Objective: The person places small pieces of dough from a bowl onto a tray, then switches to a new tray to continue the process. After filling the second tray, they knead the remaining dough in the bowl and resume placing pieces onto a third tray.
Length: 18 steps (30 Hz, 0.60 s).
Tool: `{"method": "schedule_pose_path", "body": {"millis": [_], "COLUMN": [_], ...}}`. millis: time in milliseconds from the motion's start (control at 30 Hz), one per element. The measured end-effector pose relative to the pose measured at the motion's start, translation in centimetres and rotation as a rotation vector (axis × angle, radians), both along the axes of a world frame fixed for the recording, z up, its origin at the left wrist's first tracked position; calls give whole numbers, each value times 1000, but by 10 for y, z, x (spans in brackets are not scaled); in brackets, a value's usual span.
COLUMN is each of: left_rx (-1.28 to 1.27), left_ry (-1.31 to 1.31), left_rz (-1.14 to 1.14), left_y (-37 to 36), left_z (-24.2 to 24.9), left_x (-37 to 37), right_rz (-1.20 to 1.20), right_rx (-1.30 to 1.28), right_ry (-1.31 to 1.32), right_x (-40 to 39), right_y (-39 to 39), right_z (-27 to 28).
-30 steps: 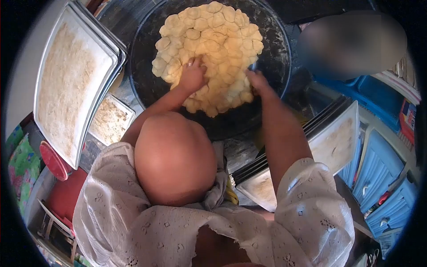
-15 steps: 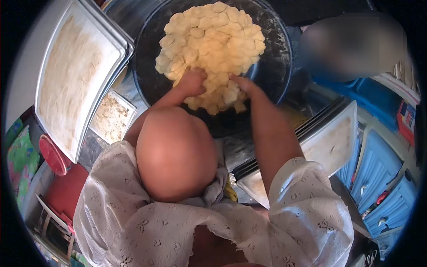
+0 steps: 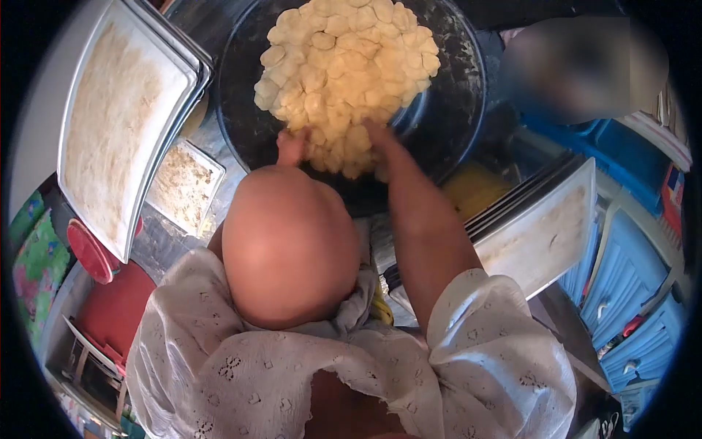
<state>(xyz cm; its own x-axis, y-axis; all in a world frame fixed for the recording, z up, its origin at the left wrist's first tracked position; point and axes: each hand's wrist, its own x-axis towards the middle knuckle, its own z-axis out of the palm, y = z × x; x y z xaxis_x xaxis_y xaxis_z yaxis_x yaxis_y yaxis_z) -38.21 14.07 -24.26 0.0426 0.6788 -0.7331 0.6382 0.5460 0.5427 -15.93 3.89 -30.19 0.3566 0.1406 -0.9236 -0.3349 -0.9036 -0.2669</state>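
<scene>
A broad heap of pale yellow, flattened dough pieces point(image 3: 344, 66), pressed together in overlapping lumps, lies in a wide dark basin point(image 3: 238, 124). At the heap's near left edge, my left hand point(image 3: 292, 145) grips the dough, its lower fingers partly out of sight. My right hand point(image 3: 382, 137) grips the near right side with the thumb over the top; it is blurred and its other fingers are mostly hidden. A narrow lobe of dough sits between the two hands. A large rounded skin-coloured shape in front of my body covers most of my left forearm.
Stacked, stained baking trays point(image 3: 117, 132) rise on the left, near a small crumb-covered tray point(image 3: 186, 186). More trays point(image 3: 541, 234) stand at the right. Red plastic items point(image 3: 95, 249) are at lower left, blue drawers point(image 3: 629, 278) at right. A blurred-out area covers the upper right.
My left hand has slid left and a little nearer, off the dough's top to its edge. My right hand has moved left, closer to the dough's near lobe. The view has shifted slightly.
</scene>
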Motion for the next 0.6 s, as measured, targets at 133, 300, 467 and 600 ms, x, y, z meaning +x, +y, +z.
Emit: {"method": "schedule_pose_path", "body": {"millis": [133,300,467,600], "left_rx": [-534,-219,-567,-598], "left_ry": [-435,-181,-647,-493], "left_rz": [313,-203,218,-43], "left_y": [16,12,15,9], "left_z": [25,15,68,64], "left_x": [-2,4,16,27], "right_rz": [151,241,185,115], "right_rx": [-49,155,-82,128], "right_ry": [351,247,416,260], "right_x": [25,16,26,5], "right_y": [19,-3,18,-9], "right_z": [99,76,148,76]}}
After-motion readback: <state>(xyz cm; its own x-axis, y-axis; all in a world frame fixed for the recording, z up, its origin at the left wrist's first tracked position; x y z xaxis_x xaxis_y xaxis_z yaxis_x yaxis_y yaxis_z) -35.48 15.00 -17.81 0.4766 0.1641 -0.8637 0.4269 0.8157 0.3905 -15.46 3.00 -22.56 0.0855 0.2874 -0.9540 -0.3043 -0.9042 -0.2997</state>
